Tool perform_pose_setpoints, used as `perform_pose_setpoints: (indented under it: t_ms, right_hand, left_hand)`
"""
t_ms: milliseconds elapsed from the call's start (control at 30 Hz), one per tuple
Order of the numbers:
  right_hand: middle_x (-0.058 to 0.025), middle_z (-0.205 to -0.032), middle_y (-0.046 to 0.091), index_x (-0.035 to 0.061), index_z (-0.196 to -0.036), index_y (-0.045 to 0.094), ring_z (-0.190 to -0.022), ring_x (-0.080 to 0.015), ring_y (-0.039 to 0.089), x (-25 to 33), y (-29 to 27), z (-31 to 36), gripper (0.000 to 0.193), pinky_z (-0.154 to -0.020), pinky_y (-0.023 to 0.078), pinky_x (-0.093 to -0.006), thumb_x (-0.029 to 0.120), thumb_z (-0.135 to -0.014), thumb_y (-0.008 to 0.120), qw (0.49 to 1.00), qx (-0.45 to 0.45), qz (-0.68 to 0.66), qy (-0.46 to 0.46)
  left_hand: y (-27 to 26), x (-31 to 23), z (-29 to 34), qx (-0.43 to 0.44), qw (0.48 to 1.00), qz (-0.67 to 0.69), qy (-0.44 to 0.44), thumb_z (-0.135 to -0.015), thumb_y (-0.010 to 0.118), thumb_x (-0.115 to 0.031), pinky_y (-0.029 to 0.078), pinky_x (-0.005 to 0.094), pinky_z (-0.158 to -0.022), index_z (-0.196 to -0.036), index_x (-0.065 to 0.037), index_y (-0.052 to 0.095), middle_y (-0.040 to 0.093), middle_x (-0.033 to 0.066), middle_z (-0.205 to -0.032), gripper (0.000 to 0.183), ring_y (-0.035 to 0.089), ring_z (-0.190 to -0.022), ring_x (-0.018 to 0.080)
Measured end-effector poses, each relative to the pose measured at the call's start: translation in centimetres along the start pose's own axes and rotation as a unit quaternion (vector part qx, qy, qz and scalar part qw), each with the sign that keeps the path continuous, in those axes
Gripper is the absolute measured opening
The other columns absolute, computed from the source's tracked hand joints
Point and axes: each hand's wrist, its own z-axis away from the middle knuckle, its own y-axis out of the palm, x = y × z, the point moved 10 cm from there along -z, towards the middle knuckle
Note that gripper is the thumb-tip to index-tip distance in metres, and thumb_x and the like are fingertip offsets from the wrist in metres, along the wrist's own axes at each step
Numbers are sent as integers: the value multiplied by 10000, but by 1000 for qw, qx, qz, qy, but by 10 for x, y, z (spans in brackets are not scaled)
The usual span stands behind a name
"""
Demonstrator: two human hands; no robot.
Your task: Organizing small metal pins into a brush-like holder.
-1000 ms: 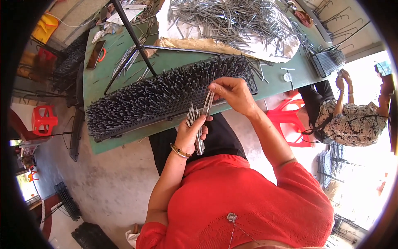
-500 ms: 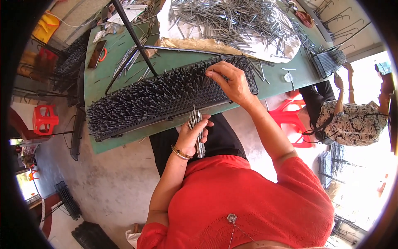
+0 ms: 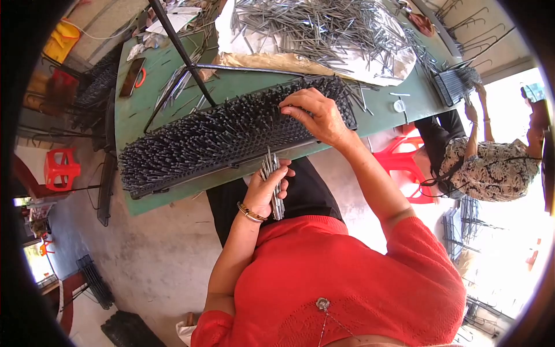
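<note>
My left hand (image 3: 265, 191) is closed round a loose bundle of thin grey metal rods (image 3: 273, 168), held upright in front of my lap. Over the right part of a long black rack (image 3: 191, 147), densely filled with upright dark rods, is my right hand (image 3: 318, 115). Its thumb and forefinger are pinched together just above the rod tips. Whatever lies between those fingertips is too small or hidden to make out. At the rack's right part, open holes show between the rods.
The rack rests along the near edge of a green table (image 3: 378, 104). Behind it lies a heap of loose rods (image 3: 324, 29) on a pale sheet (image 3: 254, 49). A black metal bar frame (image 3: 185, 55) rises there. At right, another person (image 3: 491, 165) handles a smaller rack (image 3: 451, 87).
My right hand has shifted slightly left over the rack, fingers still pinched. My left hand keeps its bundle of rods in about the same place.
</note>
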Motion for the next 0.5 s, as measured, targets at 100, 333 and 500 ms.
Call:
perform_pose_setpoints:
  t_ms: [100,333,500]
  right_hand:
    - [-65,-900,660,45,-953,651,-831,-240,604,5,1,-4,146,-738,487,-340,84,-814,672,999,19,19,-25]
    - [-56,-914,655,62,-953,638,-836,-243,593,5,4,-9,127,-795,450,-346,135,-850,628,996,66,17,-59]
    - [-62,-896,650,66,-956,626,-829,-259,589,5,7,-12,134,-821,428,-359,168,-874,598,995,93,0,-48]
  left_hand:
    - [1,0,0,3,1000,7,0,-882,626,-158,402,181,-465,-1093,-59,587,612,44,-880,236,486,-591,33]
    - [0,2,-1,7,1000,15,-3,-882,624,-155,396,178,-460,-1090,-58,586,611,47,-881,233,485,-589,33]
    - [0,3,-1,5,1000,16,-5,-880,624,-153,389,179,-458,-1094,-56,585,611,50,-886,238,483,-590,34]
